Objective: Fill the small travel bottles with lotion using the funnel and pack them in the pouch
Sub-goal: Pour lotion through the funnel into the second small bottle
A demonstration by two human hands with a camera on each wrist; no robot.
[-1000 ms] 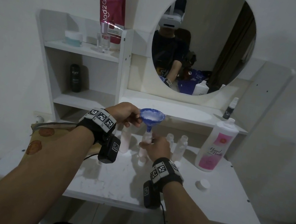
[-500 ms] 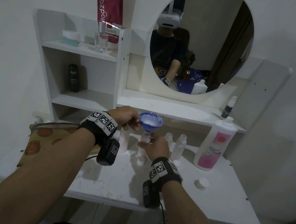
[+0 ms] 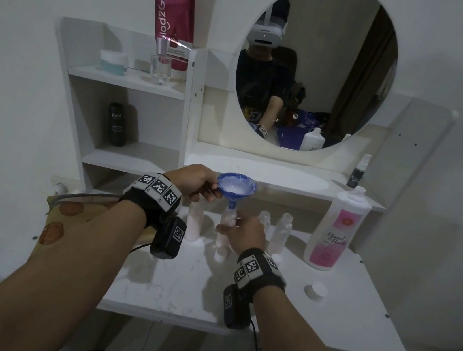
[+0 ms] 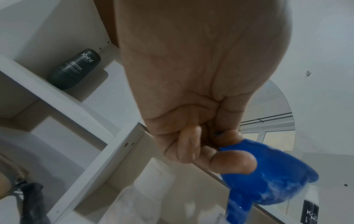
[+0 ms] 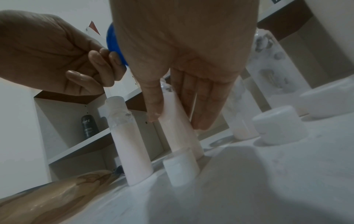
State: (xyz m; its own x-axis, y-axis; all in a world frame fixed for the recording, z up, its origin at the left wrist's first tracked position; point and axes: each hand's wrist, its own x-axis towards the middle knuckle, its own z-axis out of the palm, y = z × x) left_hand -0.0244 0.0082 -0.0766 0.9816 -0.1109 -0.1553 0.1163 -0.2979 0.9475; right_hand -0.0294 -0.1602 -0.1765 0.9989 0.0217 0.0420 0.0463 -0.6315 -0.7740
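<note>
My left hand (image 3: 212, 190) pinches the rim tab of the blue funnel (image 3: 236, 186), whose bowl holds white lotion. The funnel's spout sits in the neck of a small travel bottle (image 3: 227, 220) standing on the table. My right hand (image 3: 231, 227) holds that bottle between thumb and fingers. In the right wrist view the bottle (image 5: 180, 136) looks mostly full of pale lotion. In the left wrist view my left hand (image 4: 226, 145) holds the funnel (image 4: 268, 174). A filled, capped bottle (image 3: 194, 224) stands to the left and two clear bottles (image 3: 282, 232) to the right. The patterned pouch (image 3: 67, 210) lies at far left.
A large pink-and-white lotion bottle (image 3: 333, 231) stands uncapped at the right, its white cap (image 3: 315, 290) lying in front of it. A small loose cap (image 5: 180, 166) sits by the held bottle. Shelves (image 3: 123, 158) with toiletries and a round mirror (image 3: 317, 67) rise behind.
Both hands keep their holds on the funnel and the bottle. The funnel sits slightly lower than a second ago.
</note>
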